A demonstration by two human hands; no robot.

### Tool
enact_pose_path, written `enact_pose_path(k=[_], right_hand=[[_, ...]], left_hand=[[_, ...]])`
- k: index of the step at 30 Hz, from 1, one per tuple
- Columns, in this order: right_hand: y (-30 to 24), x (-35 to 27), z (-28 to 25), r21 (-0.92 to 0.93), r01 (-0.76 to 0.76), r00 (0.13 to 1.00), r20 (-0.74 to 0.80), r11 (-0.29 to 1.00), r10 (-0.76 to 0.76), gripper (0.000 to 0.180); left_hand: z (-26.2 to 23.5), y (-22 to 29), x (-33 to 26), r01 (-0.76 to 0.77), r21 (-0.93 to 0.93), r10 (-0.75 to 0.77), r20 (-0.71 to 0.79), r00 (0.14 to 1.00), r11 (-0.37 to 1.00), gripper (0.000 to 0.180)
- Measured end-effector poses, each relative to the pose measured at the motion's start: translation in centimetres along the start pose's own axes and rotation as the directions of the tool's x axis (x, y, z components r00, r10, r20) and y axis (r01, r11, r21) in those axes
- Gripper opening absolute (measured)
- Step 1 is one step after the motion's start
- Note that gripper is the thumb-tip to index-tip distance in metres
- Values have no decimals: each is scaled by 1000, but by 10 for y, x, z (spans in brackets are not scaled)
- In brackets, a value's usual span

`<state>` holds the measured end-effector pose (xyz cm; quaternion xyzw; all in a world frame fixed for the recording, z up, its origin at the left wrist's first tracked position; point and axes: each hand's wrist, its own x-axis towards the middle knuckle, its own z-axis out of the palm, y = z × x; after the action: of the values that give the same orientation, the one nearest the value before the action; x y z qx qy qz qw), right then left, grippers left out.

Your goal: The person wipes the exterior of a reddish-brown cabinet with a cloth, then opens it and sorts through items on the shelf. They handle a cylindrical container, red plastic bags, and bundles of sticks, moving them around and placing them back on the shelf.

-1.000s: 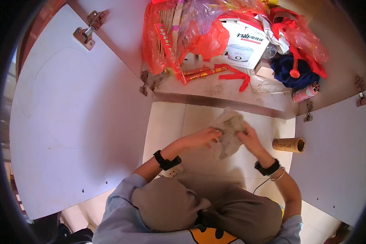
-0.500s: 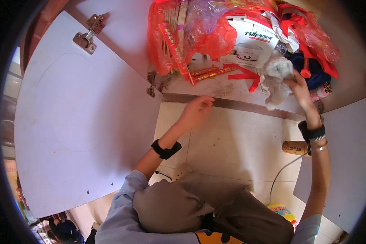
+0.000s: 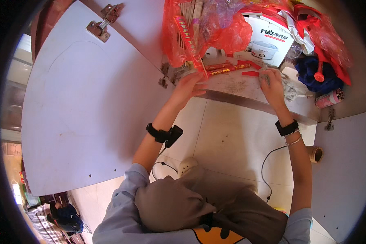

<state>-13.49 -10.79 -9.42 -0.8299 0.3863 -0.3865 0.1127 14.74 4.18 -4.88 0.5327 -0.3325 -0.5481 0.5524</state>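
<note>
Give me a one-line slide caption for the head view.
Person reaches both hands into an open low cabinet: left hand by the red sticks, right hand pressing a grey cloth on its shelf.

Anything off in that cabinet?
Yes. The shelf is dusty and crammed: red bags slump over a tilted box, red sticks lie loose. Left hand and right hand reach in.

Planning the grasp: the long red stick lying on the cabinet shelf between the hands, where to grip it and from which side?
Grip the long red stick near its middle, coming down from above and the open front of the shelf. It lies flat and almost crosswise, long sides exposed, so fingers can close across its narrow width. The left hand is nearer its left end; red bags crowd behind it.
</note>
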Motion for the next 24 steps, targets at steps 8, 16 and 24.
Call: enact_pose_path(k=[8,16,24], right_hand=[[-21,-9,28,648,-531,840,486,546,241,21],[-79,2,94,457,-807,574,757,374,312,46],[-82,18,179,465,-157,968,245,871,44,43]], left_hand=[[2,-6,11,64,24,-62,-87,994,998,38],[4,9,23,-29,-4,28,-180,983,1000,39],[3,13,31,-90,151,131,-291,948,984,30]])
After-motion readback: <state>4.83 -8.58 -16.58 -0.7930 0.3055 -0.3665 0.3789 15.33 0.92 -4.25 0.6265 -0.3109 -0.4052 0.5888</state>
